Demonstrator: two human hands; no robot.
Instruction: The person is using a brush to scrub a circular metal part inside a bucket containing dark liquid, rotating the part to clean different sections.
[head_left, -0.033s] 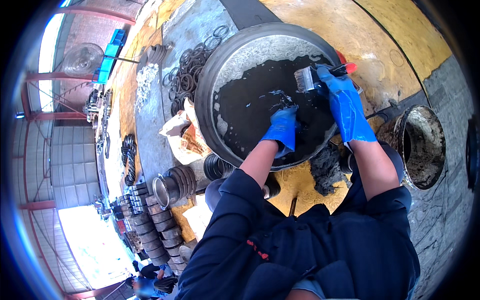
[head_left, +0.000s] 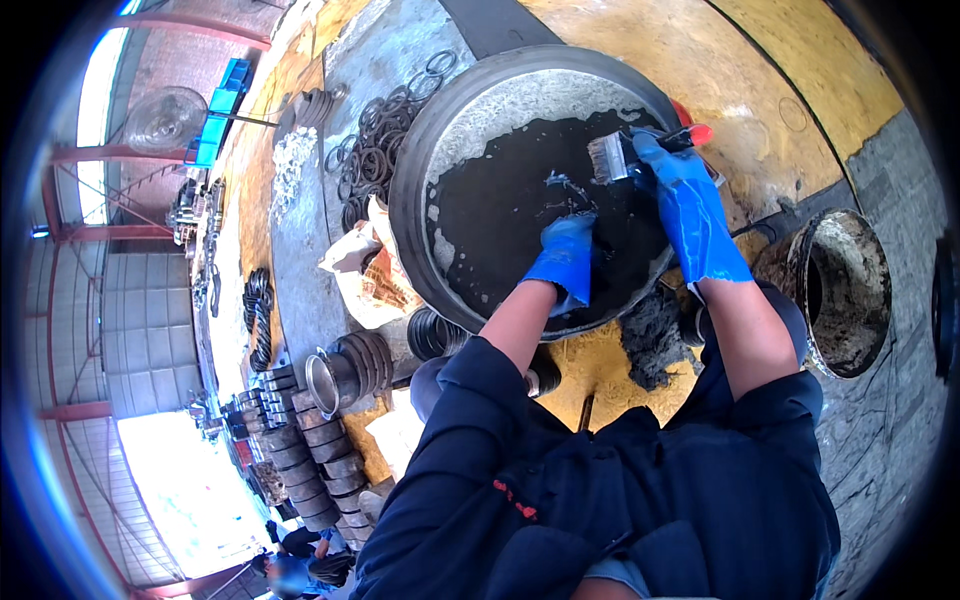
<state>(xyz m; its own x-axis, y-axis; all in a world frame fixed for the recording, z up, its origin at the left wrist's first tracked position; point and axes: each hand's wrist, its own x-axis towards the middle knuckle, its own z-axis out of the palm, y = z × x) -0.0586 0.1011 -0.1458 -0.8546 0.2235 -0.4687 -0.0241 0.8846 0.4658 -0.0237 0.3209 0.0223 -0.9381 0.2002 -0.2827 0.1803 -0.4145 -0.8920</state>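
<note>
A large round basin (head_left: 408, 200) stands in front of me, holding dark liquid (head_left: 495, 200) with a pale, foamy or crusted band along its far side. My right hand (head_left: 680, 190), in a blue glove, is closed around a flat paintbrush (head_left: 608, 158) with a red-ended handle. The brush's pale bristles point left, over the liquid. My left hand (head_left: 566, 248), gloved in blue too, reaches into the basin from the near side. Its fingers are lost in the dark liquid, so whether they hold anything is hidden. Shiny ripples lie just beyond them.
Loose dark rings (head_left: 375, 150) are heaped left of the basin, by a crumpled paper bag (head_left: 365, 275). Stacked rings (head_left: 350, 370) stand nearer me. To the right is a crusted bucket (head_left: 850, 290). A person (head_left: 300, 560) shows at the lower left.
The glinting ripples beyond my left fingers have changed shape. My left hand has barely shifted, and the brush in my right hand stays in place.
</note>
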